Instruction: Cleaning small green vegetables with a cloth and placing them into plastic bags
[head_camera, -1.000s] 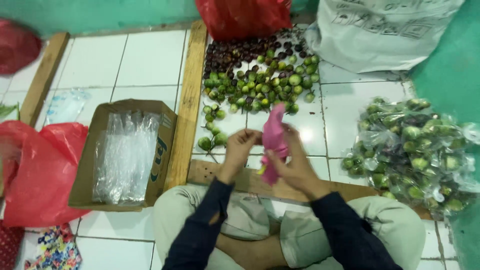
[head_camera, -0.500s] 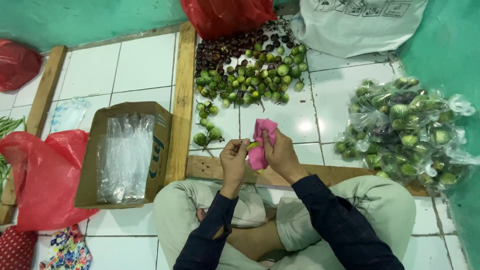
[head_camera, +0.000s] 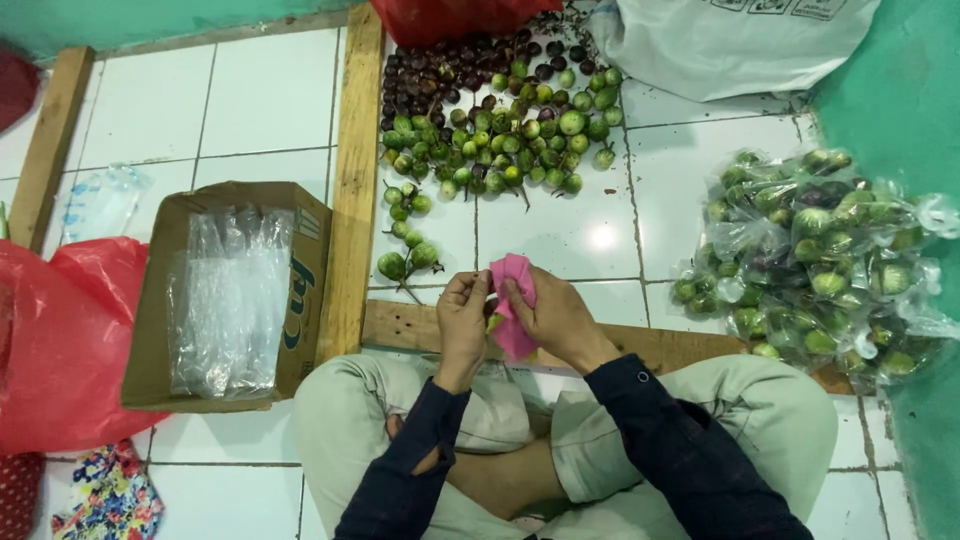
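Observation:
I sit cross-legged on white floor tiles. My left hand (head_camera: 462, 318) and my right hand (head_camera: 553, 316) both pinch a small pink plastic bag (head_camera: 512, 300) held over my lap; a bit of green fruit shows inside it. Beyond my hands lies a loose heap of small round green fruits (head_camera: 500, 140), with dark purple ones (head_camera: 450, 70) further back.
A cardboard box (head_camera: 300, 290) of clear plastic bags (head_camera: 225, 300) stands at my left. A wooden frame (head_camera: 355, 180) borders the fruit. Filled clear bags of green fruit (head_camera: 815, 260) are piled at right. Red plastic bags (head_camera: 60, 340) lie far left, a white sack (head_camera: 730, 40) at the back.
My hands have lowered the pink bag toward my lap and drawn it closer together; the view shifted slightly left.

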